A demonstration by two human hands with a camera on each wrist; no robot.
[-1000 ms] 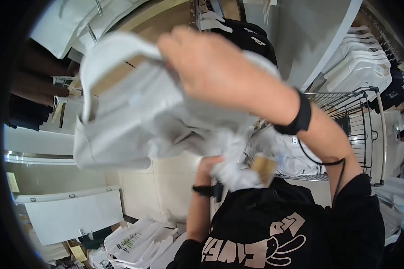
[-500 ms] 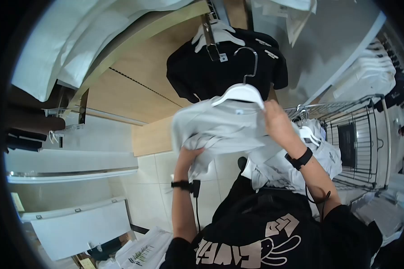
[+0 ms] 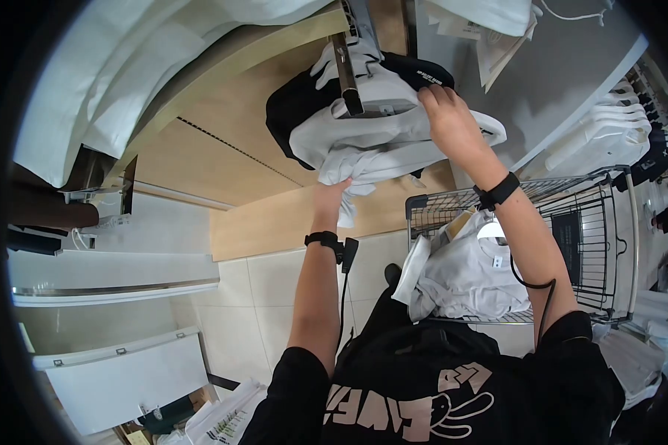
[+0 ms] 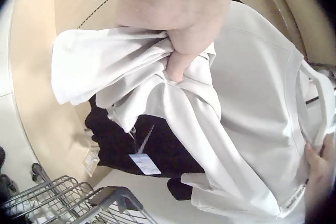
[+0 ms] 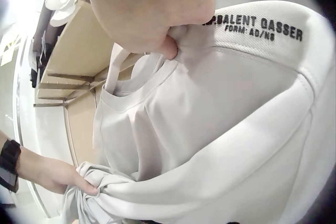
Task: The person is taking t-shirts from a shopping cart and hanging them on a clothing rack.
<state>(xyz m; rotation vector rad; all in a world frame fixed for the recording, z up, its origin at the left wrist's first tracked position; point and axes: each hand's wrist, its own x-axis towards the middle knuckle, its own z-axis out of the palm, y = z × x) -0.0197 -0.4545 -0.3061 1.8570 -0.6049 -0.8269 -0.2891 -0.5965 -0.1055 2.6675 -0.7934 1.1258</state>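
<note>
A light grey T-shirt on a white hanger is held up at a metal display arm. My right hand grips its shoulder along with the hanger's end; dark lettering marks the cloth beside that hand in the right wrist view. Lower down, my left hand holds the bunched lower part, the thumb pressing into the folds. The hanger's hook overlaps the display arm in the head view. Black T-shirts hang behind, partly covered by the grey one.
A wire shopping cart stands at the right, with light T-shirts on hangers inside. White garments hang at upper left. A grey partition rises to the right of the display arm. White drawers are at lower left.
The grey T-shirt on its hanger has swung from the left, close to the camera, across and up to the display arm in front of the black T-shirts. Both hands have moved forward with it.
</note>
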